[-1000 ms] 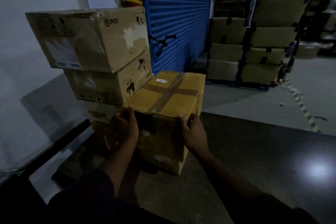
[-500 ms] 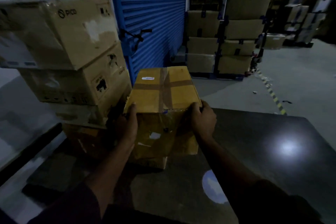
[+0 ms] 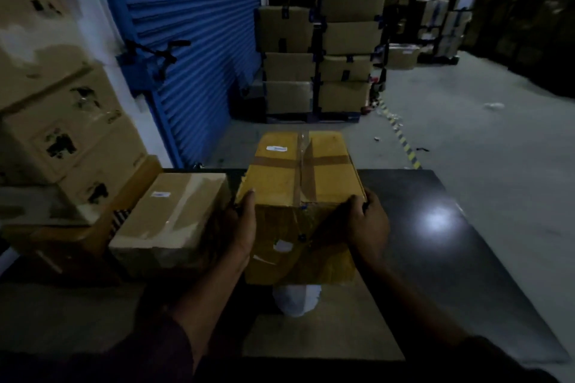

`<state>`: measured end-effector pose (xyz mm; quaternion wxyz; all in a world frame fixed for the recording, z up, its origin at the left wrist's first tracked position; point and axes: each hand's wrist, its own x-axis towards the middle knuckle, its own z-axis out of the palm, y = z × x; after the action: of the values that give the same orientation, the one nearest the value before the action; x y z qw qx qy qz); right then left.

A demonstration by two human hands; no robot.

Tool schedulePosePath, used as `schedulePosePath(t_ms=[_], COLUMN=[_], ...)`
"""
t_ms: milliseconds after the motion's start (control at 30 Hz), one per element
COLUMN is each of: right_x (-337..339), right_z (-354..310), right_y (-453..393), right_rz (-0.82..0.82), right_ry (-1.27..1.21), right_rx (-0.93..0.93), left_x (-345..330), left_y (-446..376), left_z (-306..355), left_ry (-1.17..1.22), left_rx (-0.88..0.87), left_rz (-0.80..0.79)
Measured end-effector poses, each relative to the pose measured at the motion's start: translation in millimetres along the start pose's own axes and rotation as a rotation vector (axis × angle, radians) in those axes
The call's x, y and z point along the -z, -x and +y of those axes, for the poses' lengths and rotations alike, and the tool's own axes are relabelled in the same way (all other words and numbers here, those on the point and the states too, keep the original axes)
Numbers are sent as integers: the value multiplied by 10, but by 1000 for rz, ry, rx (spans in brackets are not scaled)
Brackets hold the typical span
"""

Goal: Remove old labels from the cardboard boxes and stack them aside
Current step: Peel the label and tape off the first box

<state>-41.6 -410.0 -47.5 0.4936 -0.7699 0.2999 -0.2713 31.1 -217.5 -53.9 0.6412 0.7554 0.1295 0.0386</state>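
Note:
A yellow-brown cardboard box (image 3: 300,171) with crossed brown tape stands mid-frame over the dark table (image 3: 435,258). A small white label (image 3: 276,148) sits on its top, and a torn white scrap (image 3: 282,246) shows on its near face. My left hand (image 3: 241,227) grips the box's near left corner, fingers curled on the top edge. My right hand (image 3: 365,224) grips the near right corner the same way. To the left lies a paler taped box (image 3: 174,214) with a small white label (image 3: 161,194).
A tall stack of worn cartons (image 3: 53,121) rises at the far left. Behind stands a blue roller shutter (image 3: 193,40) and a rack of stacked boxes (image 3: 320,56). Open concrete floor (image 3: 482,165) lies to the right. A bright light reflection (image 3: 438,221) shines on the table.
Both hands have carried the yellow box to the right, away from the carton stack, toward the table's middle. The paler box beside it has come into view.

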Motion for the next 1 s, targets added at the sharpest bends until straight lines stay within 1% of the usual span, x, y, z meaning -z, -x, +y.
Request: schedulePosePath(t_ms=[67, 100, 167, 300, 400, 467, 567, 633, 700, 767, 833, 900, 933, 1000], right_x=[237, 351, 549, 736, 744, 666, 542, 512, 477, 390, 263, 167, 139, 123], right_z=[276, 405, 651, 986, 1183, 1264, 1215, 1165, 1150, 1114, 1049, 971, 942, 903], right_y=[7, 26, 83, 201, 395, 568, 697, 682, 634, 568, 479, 332, 217, -56], right_rz=[3, -2, -24, -34, -106, -139, -164, -178, -208, -252, -328, -437, -470, -445], right_ry=[38, 42, 37, 91, 213, 288, 330, 339, 386, 428, 459, 477, 493, 512], right_rx=[-22, -34, -56, -61, -104, -64, -21, 37, 155, 251, 345, 434, 473, 489], left_x=[-235, -343, -552, -793, -925, -976, -1063, -1118, -1189, -1294, -1371, -1352, -1324, -1269], left_y=[117, 170, 277, 455, 502, 494, 392, 351, 401, 450, 461, 426, 359, 147], left_z=[-191, -294, -417, -495, -557, -631, -803, -853, -798, -805, -866, -876, -849, -767], left_ry=[-2, -33, -78, -46, -24, -27, -88, -121, -158, -183, -197, -210, -198, -196], left_rx=[68, 91, 121, 141, 134, 163, 201, 168, 157, 140, 122, 77, 52, 19], left_rz=[-119, -150, -160, -204, -165, -110, -127, -127, -123, -156, -154, -156, -178, -253])
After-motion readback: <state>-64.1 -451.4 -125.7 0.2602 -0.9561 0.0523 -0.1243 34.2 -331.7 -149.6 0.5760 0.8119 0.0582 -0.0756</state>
